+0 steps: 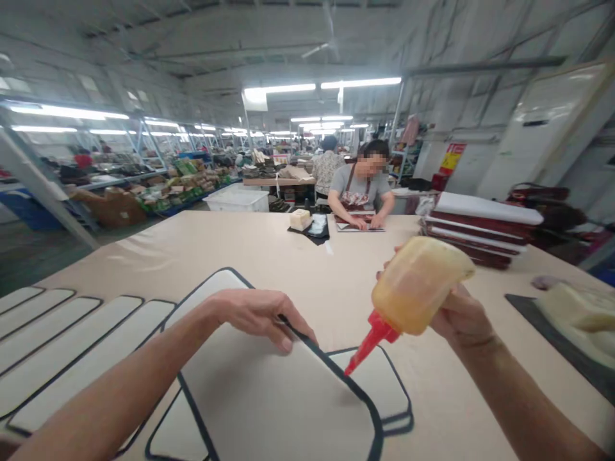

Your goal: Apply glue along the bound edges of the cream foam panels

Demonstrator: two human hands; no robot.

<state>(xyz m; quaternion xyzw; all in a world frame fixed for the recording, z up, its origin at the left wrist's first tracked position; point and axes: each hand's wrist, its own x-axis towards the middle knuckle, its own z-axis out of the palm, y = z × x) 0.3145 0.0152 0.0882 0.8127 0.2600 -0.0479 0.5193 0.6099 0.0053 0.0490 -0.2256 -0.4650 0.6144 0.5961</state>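
**Red nozzle (369, 336) held at dark edging (358, 389) of white panel (273, 397)**

With a clock face laid over the view, the white panel is found at six o'clock. By the left hand (262, 317), partly closed, the panel's upper right edge is gripped: the thumb is laid on the pale face and the fingers are bent over the rim. By the right hand (456, 314), at four o'clock, a squeeze bottle (416, 288) is clasped, fingers wrapped round its far side. The bottle is tipped, its tapered nozzle pointed toward seven; whether the edging is touched by the tip cannot be told.

The bottle is made of translucent, rounded plastic, tinted yellow, with amber contents seen inside. The panel is flat, matte and round-cornered, bordered all round by the narrow dark band. A similar bordered panel (369, 378) is partly covered by it, at five o'clock. At eight, more long panels (72, 339) are laid in an overlapping row on the smooth beige table (211, 240).

Just past four, a cream block (581, 307) is rested on a dark sheet (552, 333). At three, a stack (480, 230) is formed of brown and white layers. At two, flat work (360, 227) is handled by an aproned co-worker (359, 182).
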